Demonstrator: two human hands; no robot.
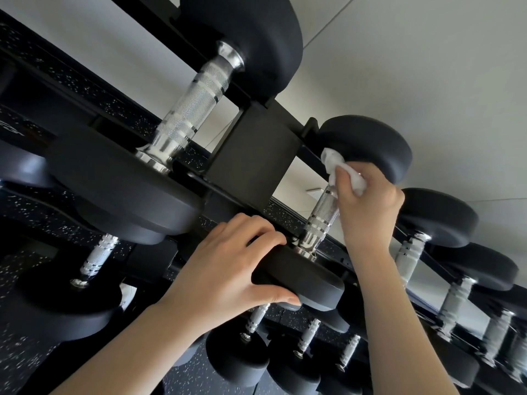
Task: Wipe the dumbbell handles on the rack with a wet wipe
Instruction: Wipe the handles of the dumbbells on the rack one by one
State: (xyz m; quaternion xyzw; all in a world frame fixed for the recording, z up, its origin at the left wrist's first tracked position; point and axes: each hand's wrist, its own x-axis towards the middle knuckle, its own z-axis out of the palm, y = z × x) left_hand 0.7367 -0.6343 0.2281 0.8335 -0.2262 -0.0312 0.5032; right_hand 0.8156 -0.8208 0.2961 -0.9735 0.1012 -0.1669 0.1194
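A black dumbbell rack [253, 155] runs diagonally through the head view. On its top tier lies a dumbbell with a knurled chrome handle [319, 220] and black round heads. My right hand [368, 206] grips the far end of that handle through a crumpled white wet wipe [333, 163], close to the far head [368, 143]. My left hand [228, 269] grips the rim of the near head [302, 277], fingers over the top and thumb underneath. A larger dumbbell's chrome handle [191, 109] lies to the left on the same tier.
More dumbbells [445, 220] line the top tier to the right. A lower tier holds several smaller ones [256, 317]. Black speckled flooring [25, 349] shows below and a white wall [427, 67] stands behind the rack.
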